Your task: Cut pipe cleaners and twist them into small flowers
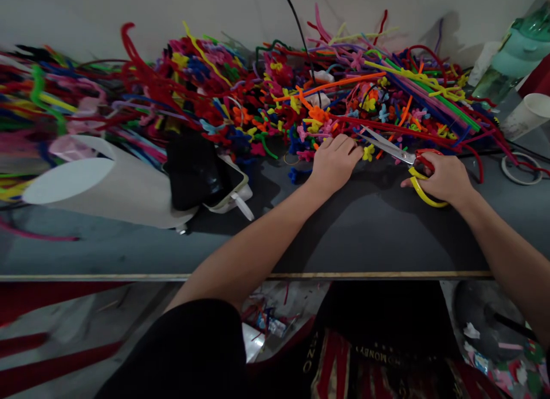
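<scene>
My right hand (444, 178) is closed round the handles of a pair of scissors (393, 149), one loop red and the other yellow. The blades are parted and point left, just beside my left hand (334, 163). That hand lies at the front edge of a heap of pipe cleaners (275, 95), fingers curled down and together; whatever is under the fingertips is hidden. A small yellow pipe-cleaner flower (368, 153) rests between the left hand and the scissors. Many small twisted flower shapes in pink, blue and orange lie around the fingers.
Left of my arm are a white tube-shaped holder (107, 181), a black object (191, 170) and a phone-like device (232, 184). A white ring (521, 169), a paper cup (527, 115) and a green bottle (515, 55) stand or lie at right. The table's front edge (344, 275) runs before me.
</scene>
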The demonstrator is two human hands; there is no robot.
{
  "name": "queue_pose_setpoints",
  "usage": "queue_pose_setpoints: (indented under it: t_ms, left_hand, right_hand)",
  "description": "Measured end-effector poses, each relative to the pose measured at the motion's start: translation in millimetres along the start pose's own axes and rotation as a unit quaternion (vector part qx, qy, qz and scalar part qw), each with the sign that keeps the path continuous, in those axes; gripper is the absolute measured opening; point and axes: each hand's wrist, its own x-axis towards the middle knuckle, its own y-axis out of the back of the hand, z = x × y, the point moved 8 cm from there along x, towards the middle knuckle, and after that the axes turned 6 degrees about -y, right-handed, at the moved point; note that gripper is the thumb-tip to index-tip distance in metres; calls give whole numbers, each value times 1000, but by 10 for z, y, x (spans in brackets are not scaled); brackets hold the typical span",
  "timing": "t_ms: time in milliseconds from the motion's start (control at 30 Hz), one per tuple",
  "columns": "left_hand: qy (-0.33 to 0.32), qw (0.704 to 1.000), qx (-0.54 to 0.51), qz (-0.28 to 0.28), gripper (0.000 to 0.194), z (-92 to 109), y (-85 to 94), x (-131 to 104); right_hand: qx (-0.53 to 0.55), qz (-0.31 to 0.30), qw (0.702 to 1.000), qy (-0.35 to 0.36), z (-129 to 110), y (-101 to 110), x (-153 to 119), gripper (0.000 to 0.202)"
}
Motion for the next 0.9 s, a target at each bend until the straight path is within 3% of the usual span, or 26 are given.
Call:
queue_pose_setpoints:
  t_ms: [467,700,900]
  left_hand:
    - [23,999,25,24,26,20,5,-26]
    - [20,1000,8,-10,25,49,4,1]
    - [9,999,33,7,25,83,38,9]
  right_hand:
    - [-13,-6,1000,-3,-21,7,-12,54]
    - [-24,-4,1000,-2,-19,-12,-8,54]
    - [-24,-8,1000,-6,-29,0,-12,55]
